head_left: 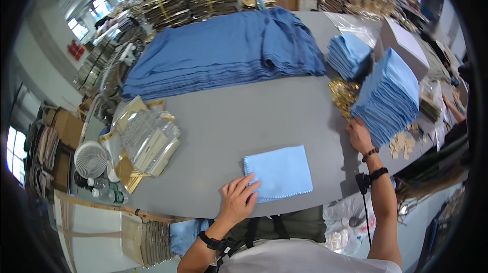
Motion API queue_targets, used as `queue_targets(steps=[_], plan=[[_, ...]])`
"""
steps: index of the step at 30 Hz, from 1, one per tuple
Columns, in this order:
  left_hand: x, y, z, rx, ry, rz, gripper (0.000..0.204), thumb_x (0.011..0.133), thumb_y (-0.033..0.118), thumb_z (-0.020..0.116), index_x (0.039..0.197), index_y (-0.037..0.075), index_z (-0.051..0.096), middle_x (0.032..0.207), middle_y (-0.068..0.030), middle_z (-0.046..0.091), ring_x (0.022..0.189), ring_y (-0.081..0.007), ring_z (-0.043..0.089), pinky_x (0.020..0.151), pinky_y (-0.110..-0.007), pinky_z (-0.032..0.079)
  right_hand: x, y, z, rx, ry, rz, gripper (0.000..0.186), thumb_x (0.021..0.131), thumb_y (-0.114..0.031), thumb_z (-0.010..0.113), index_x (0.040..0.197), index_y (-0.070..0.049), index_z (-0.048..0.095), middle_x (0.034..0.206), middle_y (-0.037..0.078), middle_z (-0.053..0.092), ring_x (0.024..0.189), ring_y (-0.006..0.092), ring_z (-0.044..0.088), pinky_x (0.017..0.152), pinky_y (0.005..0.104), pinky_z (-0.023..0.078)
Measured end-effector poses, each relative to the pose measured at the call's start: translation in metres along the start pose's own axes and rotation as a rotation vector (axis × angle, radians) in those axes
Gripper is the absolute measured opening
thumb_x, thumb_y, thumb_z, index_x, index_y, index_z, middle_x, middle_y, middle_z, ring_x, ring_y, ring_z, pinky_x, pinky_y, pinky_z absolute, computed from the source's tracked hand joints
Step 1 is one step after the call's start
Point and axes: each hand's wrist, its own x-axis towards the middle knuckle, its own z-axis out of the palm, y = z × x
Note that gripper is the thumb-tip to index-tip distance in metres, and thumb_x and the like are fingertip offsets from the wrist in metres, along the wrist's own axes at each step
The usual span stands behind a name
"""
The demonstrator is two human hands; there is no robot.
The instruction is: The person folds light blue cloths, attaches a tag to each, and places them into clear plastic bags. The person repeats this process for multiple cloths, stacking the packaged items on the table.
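A light blue folded cloth (pixel 279 174) with stitched edges lies flat near the table's front edge. My left hand (pixel 239 199) rests on its lower left side, fingers spread. At the right, my right hand (pixel 360 135) is down by the near left corner of a tall, leaning stack of light blue cloths (pixel 389 97). A heap of small gold pieces (pixel 344 95) lies just beyond this hand. Its fingers are curled together and partly hidden, so whatever is in them cannot be made out.
Darker blue fabric (pixel 213 52) lies layered across the far side of the grey table (pixel 213 120). Clear plastic packages (pixel 147 138), a white fan (pixel 91 158) and bottles (pixel 108 191) sit at left. A smaller cloth stack (pixel 349 54) and white box (pixel 404 44) stand at far right.
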Motion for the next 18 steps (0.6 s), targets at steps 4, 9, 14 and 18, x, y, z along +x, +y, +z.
queue_targets(steps=[4,9,14,18], plan=[[-0.001,-0.003,0.000,-0.090,0.057,-0.036,0.032,0.100,0.027,0.071,0.130,0.016,0.076,0.148,-0.0051,0.065,0.130,-0.0279,0.058,0.108,-0.044,0.037,0.007,-0.004,0.002,0.144,0.224,0.068,0.012,0.105,-0.017,0.063,0.106,-0.005,0.064,0.096,0.016,0.072,0.086,0.0382,0.070,0.075,0.0458,0.055],[0.000,-0.008,0.002,-0.180,0.124,-0.041,0.031,0.101,0.028,0.072,0.127,0.013,0.077,0.142,-0.0079,0.068,0.126,-0.0300,0.061,0.107,-0.043,0.041,0.026,-0.048,-0.016,1.001,0.349,0.286,0.019,0.116,-0.026,0.052,0.112,-0.007,0.055,0.082,0.006,0.069,0.070,0.0133,0.065,0.063,0.0287,0.052],[-0.001,-0.010,0.005,-0.202,0.142,-0.026,0.031,0.100,0.030,0.072,0.126,0.013,0.077,0.141,-0.0076,0.067,0.123,-0.0300,0.061,0.104,-0.044,0.043,0.016,-0.133,-0.035,0.843,0.060,-0.024,0.010,0.112,-0.017,0.058,0.113,-0.007,0.057,0.080,0.003,0.065,0.066,0.0131,0.065,0.056,0.0292,0.051],[-0.001,-0.010,0.003,-0.185,0.146,-0.028,0.031,0.099,0.026,0.074,0.126,0.012,0.077,0.140,-0.0081,0.067,0.123,-0.0307,0.061,0.105,-0.045,0.044,-0.014,-0.210,-0.020,0.529,-0.234,-0.439,0.013,0.100,-0.008,0.067,0.112,-0.007,0.063,0.088,0.012,0.072,0.073,0.0313,0.073,0.063,0.0391,0.057]])
